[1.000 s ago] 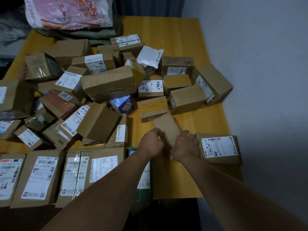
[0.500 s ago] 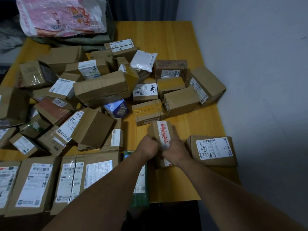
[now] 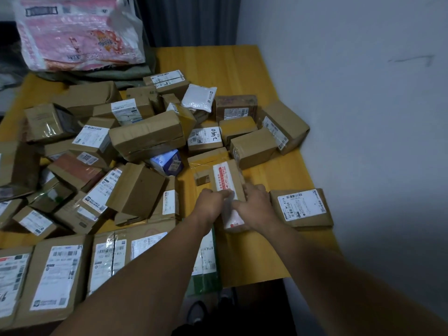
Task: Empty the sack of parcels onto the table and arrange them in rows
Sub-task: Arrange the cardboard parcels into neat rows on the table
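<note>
A brown parcel with a red-and-white label (image 3: 226, 178) lies label-up near the table's front right. My left hand (image 3: 212, 206) grips its left side and my right hand (image 3: 254, 204) grips its right side, fingers curled over the label. Just right of it lies a flat labelled box (image 3: 301, 207). A row of labelled boxes (image 3: 58, 275) runs along the front edge at left. A jumbled heap of several cardboard parcels (image 3: 145, 134) covers the table's middle and left. The pink-and-white sack (image 3: 77, 32) lies at the back left.
The yellow wooden table (image 3: 230, 69) meets a grey wall on the right. A green parcel (image 3: 206, 263) sits partly under my left forearm at the front edge. A white padded bag (image 3: 200, 98) rests on the heap. Dark floor shows below the table edge.
Both hands turned the parcel from its plain brown side to its red-and-white label and kept hold of it. The view shifted slightly downward.
</note>
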`<action>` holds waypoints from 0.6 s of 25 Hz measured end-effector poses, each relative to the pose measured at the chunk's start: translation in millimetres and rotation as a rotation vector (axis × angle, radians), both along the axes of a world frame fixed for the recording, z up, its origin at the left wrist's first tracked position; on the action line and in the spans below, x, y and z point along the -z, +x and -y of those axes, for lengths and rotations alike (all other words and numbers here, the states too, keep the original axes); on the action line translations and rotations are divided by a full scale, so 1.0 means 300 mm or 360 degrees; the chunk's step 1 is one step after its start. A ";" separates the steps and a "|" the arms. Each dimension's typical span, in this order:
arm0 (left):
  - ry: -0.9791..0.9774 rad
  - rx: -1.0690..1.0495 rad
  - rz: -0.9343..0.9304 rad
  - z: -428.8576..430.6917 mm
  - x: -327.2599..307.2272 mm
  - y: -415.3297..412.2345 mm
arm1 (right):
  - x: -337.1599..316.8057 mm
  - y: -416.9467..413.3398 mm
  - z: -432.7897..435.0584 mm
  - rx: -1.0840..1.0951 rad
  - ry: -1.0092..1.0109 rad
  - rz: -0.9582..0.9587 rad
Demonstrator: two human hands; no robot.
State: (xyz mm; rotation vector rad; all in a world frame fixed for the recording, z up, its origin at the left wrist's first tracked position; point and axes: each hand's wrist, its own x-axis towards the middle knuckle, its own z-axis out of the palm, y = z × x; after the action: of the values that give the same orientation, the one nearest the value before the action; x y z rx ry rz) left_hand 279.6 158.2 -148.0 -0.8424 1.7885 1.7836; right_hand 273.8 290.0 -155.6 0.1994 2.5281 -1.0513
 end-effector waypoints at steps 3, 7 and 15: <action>0.0139 -0.0014 -0.0049 0.013 -0.034 0.033 | -0.087 0.030 0.008 0.0248 -0.0397 -0.0115; 0.0155 -0.0038 -0.0084 0.054 -0.065 0.088 | -0.162 0.092 0.042 0.0243 -0.0489 -0.0175; 0.0221 -0.0025 -0.0187 0.106 -0.135 0.197 | -0.197 0.186 0.086 0.0194 -0.0403 0.0070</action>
State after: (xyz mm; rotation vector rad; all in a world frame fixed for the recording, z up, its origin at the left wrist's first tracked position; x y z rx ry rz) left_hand 338.7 126.3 -107.5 -0.7118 1.7099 1.9782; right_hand 329.7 264.1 -96.6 0.3039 2.3410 -1.3859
